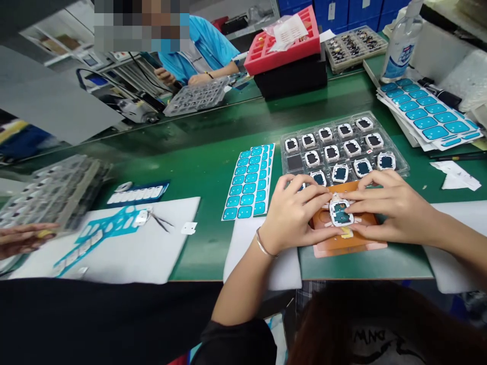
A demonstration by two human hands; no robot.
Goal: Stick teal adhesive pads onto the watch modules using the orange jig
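A white square frame part (341, 212) with a dark green inside sits over an orange fixture plate (331, 248). My left hand (299, 210) grips its left side, with the thumb below and the fingers above. From the right, my right hand (391, 208) holds the same part, fingertips on its top and inner area, thumb at its lower edge. A small yellow piece (347, 232) shows just under the part. Behind my hands lies a clear plastic tray (399, 152) with rows of similar white frame parts. Sheets of blue stickers (249, 177) are left of the tray.
A bottle (402, 48) stands at the back right beside more blue sticker sheets (428, 109). A red tray (283, 45) rests on a black box (291, 81). Tweezers (162, 221) lie on a white mat (152, 258) at left. Another person's hand (26, 238) reaches in there; someone in blue sits opposite.
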